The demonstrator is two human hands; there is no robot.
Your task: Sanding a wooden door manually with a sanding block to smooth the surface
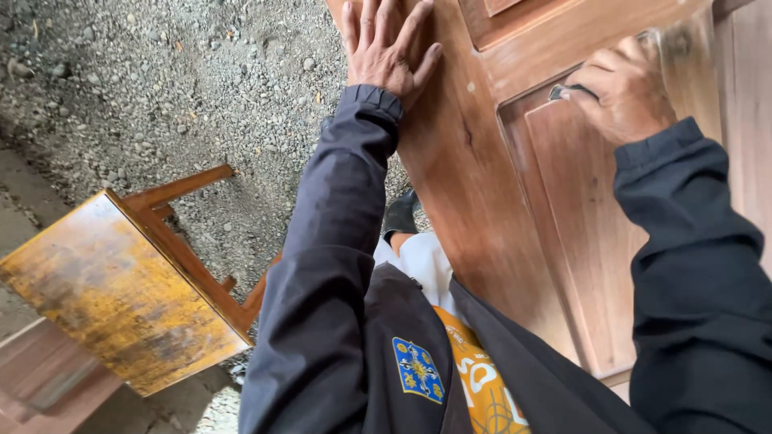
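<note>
The wooden door [498, 185] occupies the upper right of the view, from the top edge down past the centre, and carries raised, moulded panels in a reddish-brown finish with visible grain. The left hand [386, 48] lies flat on the door's plain stile near its left edge, fingers spread and extended, palm against the wood; it grips nothing. The right hand [623, 88] is curled into a narrow grip on a small dark object [572, 91], pressed against the moulded edge of a recessed panel [587, 241]; only a short dark tip of the object shows between thumb and fingers, so its kind cannot be told. A blurred pale patch lies on the wood just above and right of this hand. Both arms wear dark jacket sleeves [330, 265]; the jacket is open over a white and orange shirt [474, 370], and an embroidered blue and yellow badge [418, 370] sits on the left chest. Below the door, a dark shoe [400, 215] shows beside the door's edge. The ground [161, 88] is loose grey gravel and coarse sand, with a strip of smoother concrete at the far left. A small wooden table [121, 289] with a worn, yellow-stained top stands to the left on the gravel, well apart from the door. No containers are visible.
</note>
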